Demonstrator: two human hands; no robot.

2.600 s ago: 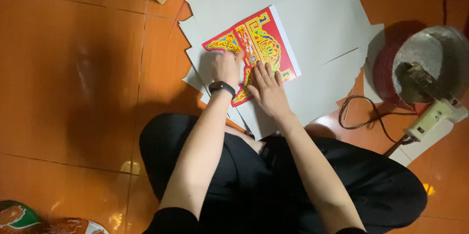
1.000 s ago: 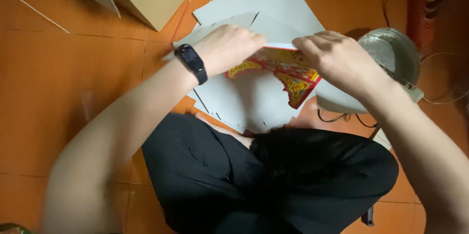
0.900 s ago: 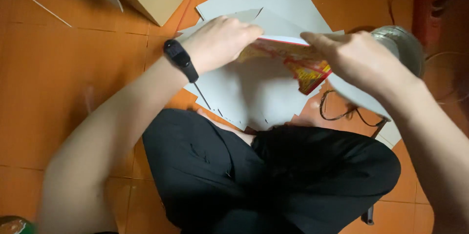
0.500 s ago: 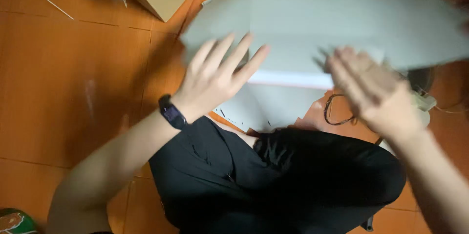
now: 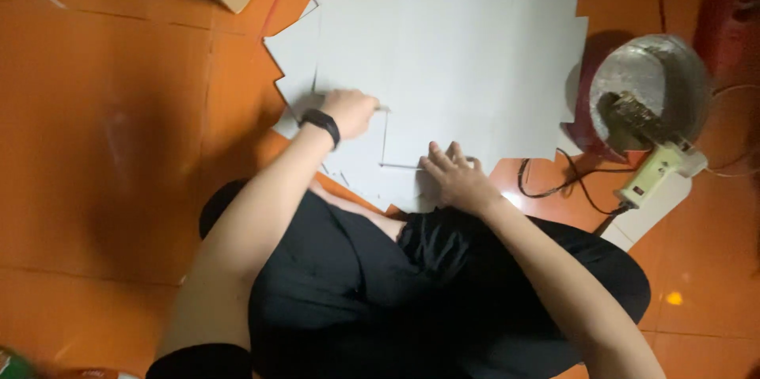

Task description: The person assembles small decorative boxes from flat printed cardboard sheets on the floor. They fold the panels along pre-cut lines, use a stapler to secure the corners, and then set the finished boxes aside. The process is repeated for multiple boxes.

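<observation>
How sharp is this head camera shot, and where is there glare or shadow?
Head view: fairly sharp on the grey card sheets, left hand and right hand; the orange floor tiles at left look smeared and dim, with a broad dark patch; a small bright glare spot sits on the tile beside the black cable; the metal pot catches soft reflections.

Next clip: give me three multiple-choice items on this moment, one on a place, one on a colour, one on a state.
1. Where does the round metal pot sit?
A. right of the grey cardboard sheet
B. on the sheet
C. on the person's lap

2. What colour is the tiled floor?
A. white
B. orange
C. green

3. How does the right hand lie?
A. raised in the air
B. clenched around a cup
C. flat on the sheet

Answers: A, the pot stands on floor at the sheet's right; B, the tiles are orange; C, the fingers are spread on grey card.
</observation>
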